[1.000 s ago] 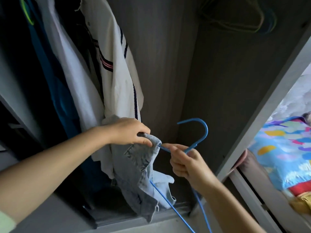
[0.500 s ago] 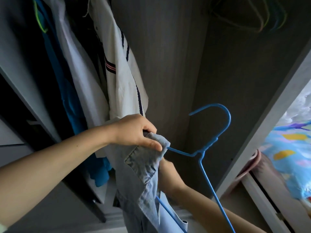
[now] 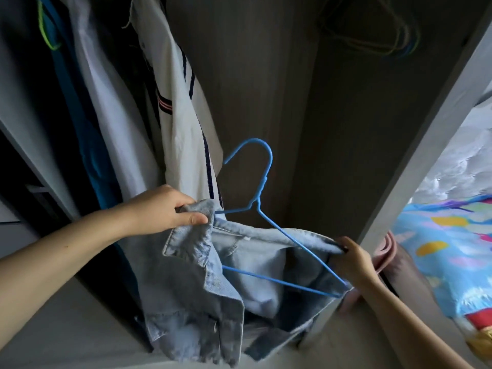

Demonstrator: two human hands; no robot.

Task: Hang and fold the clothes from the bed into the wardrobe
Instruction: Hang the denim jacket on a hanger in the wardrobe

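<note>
A light blue denim garment (image 3: 197, 283) hangs in front of the open wardrobe (image 3: 266, 83), draped over a blue wire hanger (image 3: 262, 198) whose hook points up. My left hand (image 3: 170, 209) grips the garment's left top edge over the hanger's left end. My right hand (image 3: 351, 258) pinches the garment's right top edge next to the hanger's right arm. The waistband is stretched between both hands.
A white shirt with dark stripes (image 3: 181, 107), a white garment (image 3: 106, 102) and a blue one (image 3: 82, 115) hang at the left. Spare hangers (image 3: 372, 35) hang at the top right. The wardrobe's grey side post (image 3: 426, 145) stands right, with colourful bedding (image 3: 452, 249) beyond.
My right hand came out from behind the denim and moved right to pinch its right edge. The garment is now spread across the hanger, which has turned to face me.
</note>
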